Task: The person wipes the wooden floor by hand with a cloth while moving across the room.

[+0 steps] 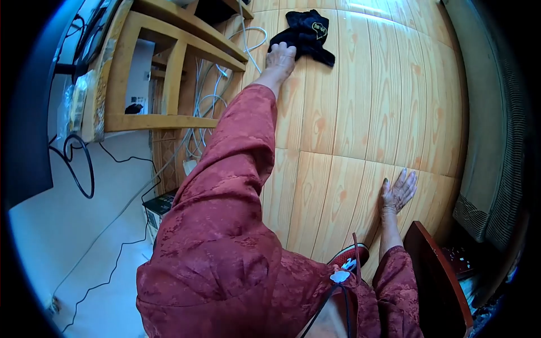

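Note:
My left hand [281, 58] reaches far forward over the wood-patterned floor [321, 127], its fingers bent down and closed on the near left edge of a black cloth [307, 35]. The cloth lies crumpled on the floor and has a yellow emblem on it. At the lower right, my right hand [399, 192] rests on the floor with its fingers stretched out and holds nothing. Both of my arms are in dark red patterned sleeves.
A wooden frame [176, 79] stands at the left, with white cables [214, 96] beneath it. A dark screen [25, 129] is at the far left. Along the right runs a padded furniture side [484, 129]. A brown wooden panel [434, 276] and a red shoe [350, 257] are nearer me.

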A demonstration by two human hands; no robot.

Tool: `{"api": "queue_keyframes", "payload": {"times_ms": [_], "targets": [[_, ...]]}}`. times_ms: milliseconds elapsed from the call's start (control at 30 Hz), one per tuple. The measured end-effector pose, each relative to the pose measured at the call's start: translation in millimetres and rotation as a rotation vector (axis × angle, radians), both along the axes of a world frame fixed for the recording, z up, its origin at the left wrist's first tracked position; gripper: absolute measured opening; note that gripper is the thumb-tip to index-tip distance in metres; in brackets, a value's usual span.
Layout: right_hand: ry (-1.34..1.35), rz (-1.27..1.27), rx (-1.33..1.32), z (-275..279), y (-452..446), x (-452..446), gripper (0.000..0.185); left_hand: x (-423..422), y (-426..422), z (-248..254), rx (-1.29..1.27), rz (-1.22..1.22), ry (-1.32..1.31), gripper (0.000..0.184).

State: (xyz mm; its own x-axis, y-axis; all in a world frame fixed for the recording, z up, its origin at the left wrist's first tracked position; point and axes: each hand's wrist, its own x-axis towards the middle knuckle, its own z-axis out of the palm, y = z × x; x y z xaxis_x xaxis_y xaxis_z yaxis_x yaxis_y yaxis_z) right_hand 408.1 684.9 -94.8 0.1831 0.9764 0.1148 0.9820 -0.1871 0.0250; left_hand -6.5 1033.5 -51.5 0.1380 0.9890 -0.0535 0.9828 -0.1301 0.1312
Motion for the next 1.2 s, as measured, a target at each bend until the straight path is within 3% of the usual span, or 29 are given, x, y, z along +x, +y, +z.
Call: {"api": "queue_keyframes", "payload": {"times_ms": [33,67,133,267,400,667,767,933,1000,1067,1100,1133,1200], "targets": [[-0.002,0.005,0.006,-1,0,1,0.077,7,-8,5,0.125,0.009,-0.015,0.018],[-0.003,0.009,0.012,-2,-1,1,0.076,7,-15,4,0.242,-0.063,-0.064,0.022],[-0.002,0.021,0.032,-4,-1,2,0.076,13,-39,25,0.267,-0.236,-0.051,0.038],[-0.001,0.024,0.04,-2,-1,-1,0.075,22,-111,27,0.111,-0.36,-0.043,0.029],[-0.007,0.006,0.007,2,0,-2,0.075,8,-115,14,0.023,-0.199,-0.013,0.025],[0.002,0.02,0.056,-4,0,2,0.077,-45,-24,5,-0.002,-0.028,0.184,0.03],[0.021,0.012,0.037,-1,-1,1,0.08,-48,7,-5,-0.047,0.14,0.186,0.033],[0.042,0.004,0.047,-6,0,3,0.081,-17,-1,28,-0.181,0.189,0.282,0.031],[0.037,0.008,0.058,-8,0,4,0.081,-10,-26,14,0.239,0.123,0.241,0.033],[0.033,-0.014,0.045,-5,1,3,0.079,7,-66,11,0.253,-0.112,0.071,0.048],[0.023,-0.019,0.03,-3,0,3,0.078,1,-89,-40,0.463,-0.295,0.088,0.053],[0.017,-0.019,0.02,-1,1,0,0.077,12,-124,-35,0.329,-0.423,-0.098,0.059],[0.007,0.01,0.05,-4,-2,0,0.075,32,-203,-42,0.215,-0.391,-0.149,0.08]]}}
